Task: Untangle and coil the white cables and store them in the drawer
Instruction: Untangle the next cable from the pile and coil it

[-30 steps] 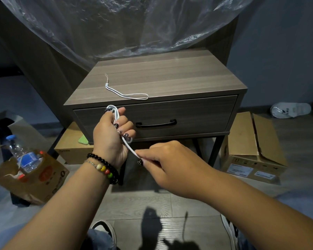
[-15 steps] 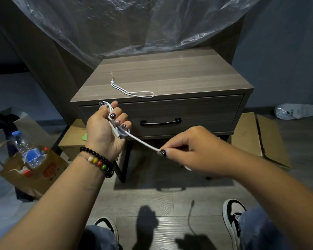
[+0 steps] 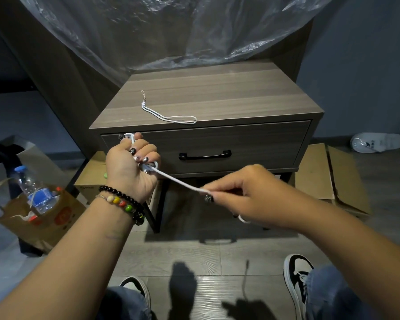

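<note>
My left hand (image 3: 131,169) grips a bunched white cable (image 3: 176,180) in front of the nightstand's left corner; loops stick out above and below the fist. A taut stretch of that cable runs down-right to my right hand (image 3: 245,195), which pinches it between thumb and fingers. A second white cord (image 3: 171,117) lies as a flat loop on the nightstand top (image 3: 217,98). The drawer (image 3: 252,144) beneath is closed, its black handle (image 3: 204,155) to the right of my left hand.
A paper bag with a water bottle (image 3: 36,192) stands on the floor at left. Cardboard boxes (image 3: 337,176) lie under and right of the nightstand. Clear plastic sheeting (image 3: 171,31) hangs behind. A white slipper (image 3: 376,142) is at far right. My shoes (image 3: 297,273) are below.
My right hand has pulled away to the right, drawing a longer taut stretch of cable out of my left fist. My left hand moved slightly left and up.
</note>
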A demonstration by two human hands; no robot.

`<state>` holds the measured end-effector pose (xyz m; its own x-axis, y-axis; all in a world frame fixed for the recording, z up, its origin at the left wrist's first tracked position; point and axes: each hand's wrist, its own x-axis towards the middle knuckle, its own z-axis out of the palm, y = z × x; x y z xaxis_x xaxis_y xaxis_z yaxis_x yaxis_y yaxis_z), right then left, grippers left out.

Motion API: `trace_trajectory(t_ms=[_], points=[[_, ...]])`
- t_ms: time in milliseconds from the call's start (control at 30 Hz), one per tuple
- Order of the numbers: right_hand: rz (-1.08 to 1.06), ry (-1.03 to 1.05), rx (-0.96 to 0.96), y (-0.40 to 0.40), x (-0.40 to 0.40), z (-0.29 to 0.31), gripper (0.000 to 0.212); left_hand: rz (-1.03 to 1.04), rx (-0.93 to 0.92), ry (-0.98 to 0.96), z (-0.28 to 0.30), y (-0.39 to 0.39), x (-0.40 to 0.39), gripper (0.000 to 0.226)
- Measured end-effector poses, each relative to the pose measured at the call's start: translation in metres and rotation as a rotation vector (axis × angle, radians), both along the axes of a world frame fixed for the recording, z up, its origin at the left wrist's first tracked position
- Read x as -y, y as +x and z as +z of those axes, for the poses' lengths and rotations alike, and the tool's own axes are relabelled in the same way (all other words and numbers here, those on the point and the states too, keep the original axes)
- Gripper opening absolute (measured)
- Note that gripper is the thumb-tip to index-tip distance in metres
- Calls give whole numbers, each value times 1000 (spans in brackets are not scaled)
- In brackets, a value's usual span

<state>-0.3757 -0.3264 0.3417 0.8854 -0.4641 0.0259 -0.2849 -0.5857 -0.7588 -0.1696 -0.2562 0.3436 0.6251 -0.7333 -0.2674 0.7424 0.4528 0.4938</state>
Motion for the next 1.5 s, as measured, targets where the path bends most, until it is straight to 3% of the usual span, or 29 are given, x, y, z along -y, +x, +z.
trace_trajectory(t_ms=[167, 367, 600, 800, 1000, 1233, 1500], points=[[-93, -49, 87, -7, 14, 8, 16, -58, 41, 56, 2, 1, -2, 32], [-195, -551, 260, -8, 16, -5, 15, -304, 257, 145, 3, -17, -2, 37], [-81, -755, 395, -7, 13, -10, 13, -617, 465, 212, -2, -40, -5, 43], [-42, -693, 459, -6, 12, -10, 14, -638, 607, 316, -4, -47, -5, 41], [-81, -678, 465, -6, 16, -9, 14, -720, 712, 392, -11, -55, -7, 58], [-146, -564, 435, -6, 16, -6, 13, -799, 794, 338, -11, -58, -6, 52], [-267, -259, 322, -15, 26, 8, 7, -945, 762, 233, -4, -53, -6, 44]])
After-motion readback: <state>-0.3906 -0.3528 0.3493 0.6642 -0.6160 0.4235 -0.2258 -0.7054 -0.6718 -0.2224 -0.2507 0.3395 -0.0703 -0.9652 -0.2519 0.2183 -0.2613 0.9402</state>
